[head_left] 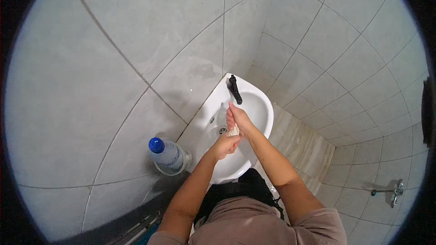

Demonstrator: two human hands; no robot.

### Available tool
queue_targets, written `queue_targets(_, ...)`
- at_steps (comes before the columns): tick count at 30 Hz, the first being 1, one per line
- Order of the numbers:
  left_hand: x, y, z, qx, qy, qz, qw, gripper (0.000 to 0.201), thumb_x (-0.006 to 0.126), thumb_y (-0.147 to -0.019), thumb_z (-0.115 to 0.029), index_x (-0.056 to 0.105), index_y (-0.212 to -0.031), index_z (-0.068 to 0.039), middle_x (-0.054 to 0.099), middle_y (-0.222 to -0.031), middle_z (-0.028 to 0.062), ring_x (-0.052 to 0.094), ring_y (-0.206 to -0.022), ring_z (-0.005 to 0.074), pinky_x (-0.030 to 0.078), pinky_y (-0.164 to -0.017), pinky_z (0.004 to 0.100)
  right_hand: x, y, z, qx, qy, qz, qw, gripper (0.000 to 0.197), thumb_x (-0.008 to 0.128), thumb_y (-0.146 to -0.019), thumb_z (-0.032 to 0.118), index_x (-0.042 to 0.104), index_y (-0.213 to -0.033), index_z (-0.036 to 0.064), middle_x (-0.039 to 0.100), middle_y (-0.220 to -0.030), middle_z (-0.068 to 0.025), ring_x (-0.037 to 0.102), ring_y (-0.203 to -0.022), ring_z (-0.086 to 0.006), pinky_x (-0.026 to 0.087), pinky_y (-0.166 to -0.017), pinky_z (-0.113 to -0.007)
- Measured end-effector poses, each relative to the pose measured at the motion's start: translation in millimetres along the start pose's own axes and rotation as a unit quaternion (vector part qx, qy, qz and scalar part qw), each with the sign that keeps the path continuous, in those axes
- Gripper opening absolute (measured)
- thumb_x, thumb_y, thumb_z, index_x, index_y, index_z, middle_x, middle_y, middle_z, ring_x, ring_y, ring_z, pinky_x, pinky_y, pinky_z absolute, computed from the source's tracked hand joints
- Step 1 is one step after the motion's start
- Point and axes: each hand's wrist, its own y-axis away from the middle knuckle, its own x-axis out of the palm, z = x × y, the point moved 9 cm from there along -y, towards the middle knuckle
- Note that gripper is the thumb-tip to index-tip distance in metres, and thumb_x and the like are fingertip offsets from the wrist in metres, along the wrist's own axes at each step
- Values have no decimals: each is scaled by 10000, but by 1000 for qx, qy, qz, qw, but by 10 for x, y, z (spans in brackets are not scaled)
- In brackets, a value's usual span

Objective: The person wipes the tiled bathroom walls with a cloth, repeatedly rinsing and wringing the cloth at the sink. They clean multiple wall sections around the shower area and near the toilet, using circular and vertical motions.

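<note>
Tiled walls [309,13] flank a sink [259,109] beneath fingers [234,145] clasping a pale object [234,131].

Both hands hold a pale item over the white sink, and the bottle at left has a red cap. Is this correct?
No: the cap of the bottle is blue, not red, as the head view shows. The left hand and right hand hold a pale item over the white sink.
</note>
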Motion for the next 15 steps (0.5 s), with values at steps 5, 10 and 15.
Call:
queue_targets(5,-331,-134,-169,191,-353,-239,884,376,637,-778,-293,575,-973,22,650,-804,186,643,-753,312,490,-648,374,-203,-254,-160,-74,188,-88,975,468,429,-940,447,414,-629,98,381,-494,2,361,-373,-108,326,-357,-275)
queue_targets(10,-411,-329,23,120,-403,-269,866,386,575,-804,-333,614,-1001,-4,629,-948,260,601,-932,399,470,-792,455,-371,-442,-193,-198,471,-164,844,540,421,-932,419,533,-649,-27,548,-571,-154,519,-473,-258,449,-517,-387)
queue_targets(15,-606,-813,712,89,-536,-204,815,374,523,-827,-373,656,-919,-36,631,-934,248,595,-946,392,466,-812,459,-324,-382,-456,-184,528,-136,818,508,385,-924,404,635,-804,-21,602,-796,-275,572,-771,-435,457,-759,-435)
